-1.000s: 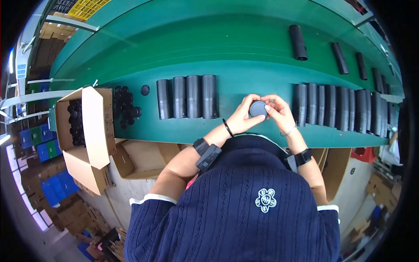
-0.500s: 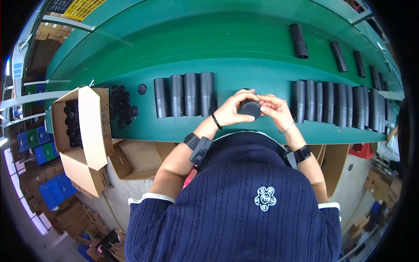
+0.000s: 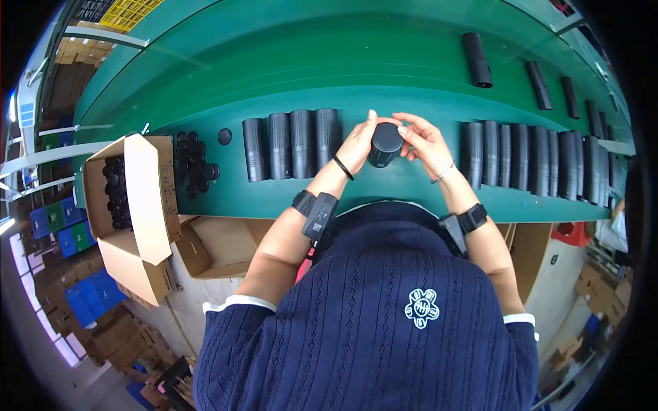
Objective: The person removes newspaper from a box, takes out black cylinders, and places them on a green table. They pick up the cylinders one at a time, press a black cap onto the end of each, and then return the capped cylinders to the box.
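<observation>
In front of my chest, a black cylinder [image 3: 386, 146] is held between my two hands, its round dark end facing up. My left hand [image 3: 356, 146] grips it from the left, thumb up along its side, other fingers partly hidden. From the right, my right hand [image 3: 428, 142] presses its thumb and fingertips against the cylinder near the top rim. Several similar black tubes with dotted upper parts [image 3: 301, 144] lie side by side left of my hands. A longer row of black tubes [image 3: 519, 157] lies to the right.
Black round caps [image 3: 195, 164] are heaped at the left of the green table [image 3: 226, 202], with a single cap [image 3: 224, 136] apart. An open cardboard box [image 3: 147, 198] holds more caps. On the raised green surface behind, several black tubes [image 3: 478, 60] lie at the right.
The cylinder has tipped so its round end now faces upward, and it sits slightly farther from me. My left thumb has moved from its near side to point away; my right fingers have shifted around the rim.
</observation>
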Tool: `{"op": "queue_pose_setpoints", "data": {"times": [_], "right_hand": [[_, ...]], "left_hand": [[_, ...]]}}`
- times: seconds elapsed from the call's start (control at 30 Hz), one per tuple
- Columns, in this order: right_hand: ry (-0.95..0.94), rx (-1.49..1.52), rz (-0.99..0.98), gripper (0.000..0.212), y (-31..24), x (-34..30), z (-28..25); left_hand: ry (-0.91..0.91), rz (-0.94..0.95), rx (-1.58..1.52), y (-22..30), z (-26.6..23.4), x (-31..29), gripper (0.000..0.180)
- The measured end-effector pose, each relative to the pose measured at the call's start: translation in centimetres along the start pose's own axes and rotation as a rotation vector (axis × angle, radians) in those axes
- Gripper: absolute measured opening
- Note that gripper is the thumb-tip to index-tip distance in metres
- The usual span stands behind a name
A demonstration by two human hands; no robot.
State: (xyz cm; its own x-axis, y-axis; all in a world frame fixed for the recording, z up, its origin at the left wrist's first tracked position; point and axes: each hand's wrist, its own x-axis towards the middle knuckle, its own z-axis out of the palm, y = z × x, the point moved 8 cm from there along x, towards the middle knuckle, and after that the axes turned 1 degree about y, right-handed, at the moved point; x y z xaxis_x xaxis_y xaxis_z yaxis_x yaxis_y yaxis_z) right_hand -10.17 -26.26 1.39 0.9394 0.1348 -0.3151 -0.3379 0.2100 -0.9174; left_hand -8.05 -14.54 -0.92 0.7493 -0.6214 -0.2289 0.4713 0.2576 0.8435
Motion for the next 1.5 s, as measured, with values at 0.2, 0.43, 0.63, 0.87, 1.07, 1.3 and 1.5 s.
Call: {"op": "queue_pose_setpoints", "data": {"times": [0.2, 0.43, 0.63, 0.87, 1.07, 1.3, 1.5], "right_hand": [[0.039, 0.119, 0.084, 0.029, 0.6, 0.9, -0.1], [0.007, 0.162, 0.078, 0.026, 1.0, -0.5, 1.1], [-0.057, -0.041, -0.02, 0.043, 1.8, -0.1, -0.3], [-0.2, -0.383, -0.063, 0.105, 3.9, 0.0, 0.9], [0.349, -0.784, -0.004, 0.086, 0.5, 9.0, -10.9], [0.605, -1.321, -0.236, 0.06, -2.3, 13.5, -16.7], [-0.11, -0.151, 0.08, 0.021, -0.5, 5.9, -2.8]], "left_hand": [[0.107, 0.207, 0.38, 1.9, -0.6, -1.2, 0.061], [0.121, 0.255, 0.428, 1.7, 0.4, -2.5, 0.05], [0.184, 0.191, 0.14, 1.8, 0.2, -1.9, 0.035], [0.402, 0.229, 0.124, 2.0, -5.2, -0.4, 0.041], [0.683, -0.27, 1.828, 4.3, -8.0, -2.1, 0.073], [0.315, 0.034, 0.851, 4.2, -3.9, -1.8, 0.075], [0.133, 0.283, 0.875, 3.4, -0.8, -3.8, 0.074]]}}
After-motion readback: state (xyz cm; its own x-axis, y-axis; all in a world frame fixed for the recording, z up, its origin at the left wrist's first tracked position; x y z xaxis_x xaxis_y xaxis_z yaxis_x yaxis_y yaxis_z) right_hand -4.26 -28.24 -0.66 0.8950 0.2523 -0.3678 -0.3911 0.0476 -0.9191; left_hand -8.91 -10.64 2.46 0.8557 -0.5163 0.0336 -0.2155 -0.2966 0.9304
